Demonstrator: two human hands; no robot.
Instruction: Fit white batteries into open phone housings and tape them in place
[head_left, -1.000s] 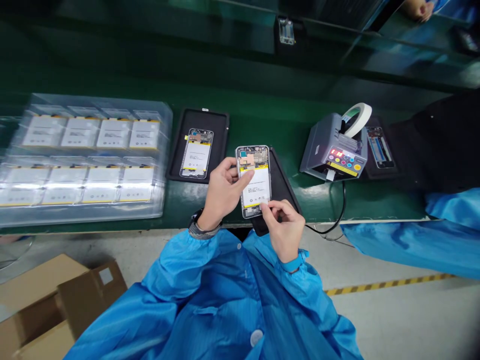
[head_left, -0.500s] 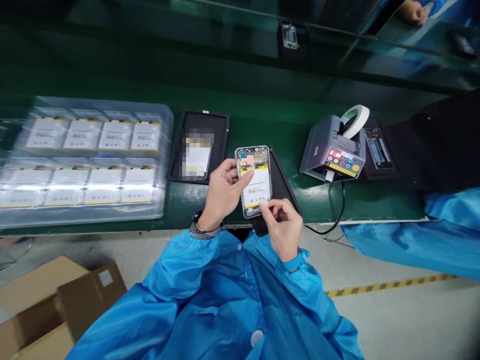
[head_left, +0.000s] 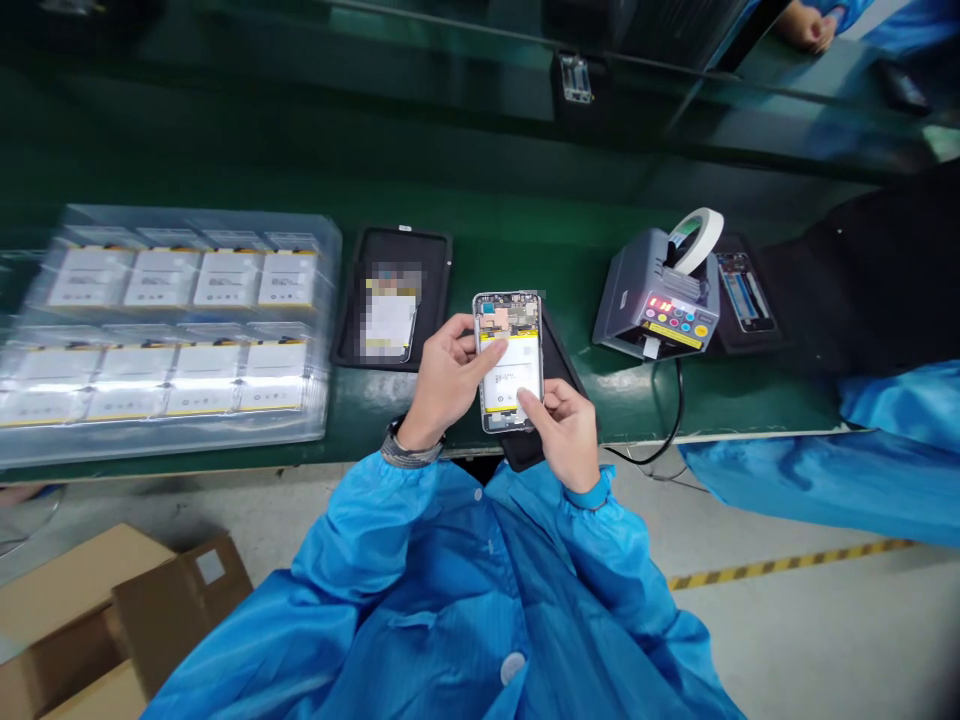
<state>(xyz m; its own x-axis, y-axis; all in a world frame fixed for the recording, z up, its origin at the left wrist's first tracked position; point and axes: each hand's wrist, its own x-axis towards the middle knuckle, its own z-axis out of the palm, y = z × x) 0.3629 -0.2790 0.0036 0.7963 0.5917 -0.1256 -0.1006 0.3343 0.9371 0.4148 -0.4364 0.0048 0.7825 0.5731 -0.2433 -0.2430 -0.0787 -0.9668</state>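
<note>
I hold an opened phone (head_left: 510,352) with its back off, showing a white battery and circuit board. My left hand (head_left: 444,385) grips its left edge, thumb on the battery's upper part. My right hand (head_left: 564,430) holds the bottom right corner, fingers pressed on the battery's lower end. The phone hovers above a black tray (head_left: 559,365) at the green bench's (head_left: 525,240) front edge. A second black tray (head_left: 427,290) to the left carries another opened phone.
A clear plastic tray of white batteries (head_left: 172,320) lies at the left. A grey tape dispenser (head_left: 660,300) with a tape roll stands at the right, its cable hanging over the edge. Another person's blue sleeve (head_left: 825,470) is at the right. Cardboard boxes (head_left: 97,620) sit on the floor.
My right hand's fingers slid a little up the battery's lower end. The phone stays in both hands at about the same spot.
</note>
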